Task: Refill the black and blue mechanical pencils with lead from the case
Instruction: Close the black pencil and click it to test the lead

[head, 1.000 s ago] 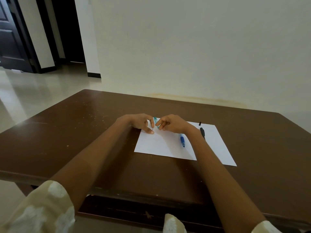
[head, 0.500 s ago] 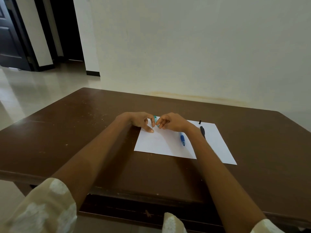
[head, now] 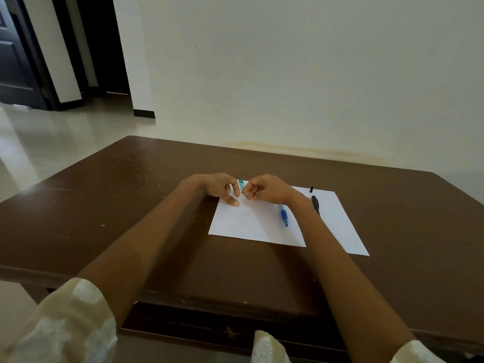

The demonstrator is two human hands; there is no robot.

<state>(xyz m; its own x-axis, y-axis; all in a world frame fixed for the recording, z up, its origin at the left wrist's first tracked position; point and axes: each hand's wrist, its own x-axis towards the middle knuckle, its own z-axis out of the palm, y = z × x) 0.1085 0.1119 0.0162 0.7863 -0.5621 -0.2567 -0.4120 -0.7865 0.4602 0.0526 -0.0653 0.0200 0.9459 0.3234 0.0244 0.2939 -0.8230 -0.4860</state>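
Head view: hands (head: 242,191) meet at paper's (head: 248,224) far-left edge.

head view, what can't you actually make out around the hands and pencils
- Lead case: mostly hidden between the left hand and right hand; open or closed unclear.
- Lead: too thin to confirm.
- Blue pencil and black pencil: upper ends hidden by the right forearm.

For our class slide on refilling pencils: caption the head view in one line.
Both hands meet over the teal lead case on white paper; blue mechanical pencil and black mechanical pencil wait.
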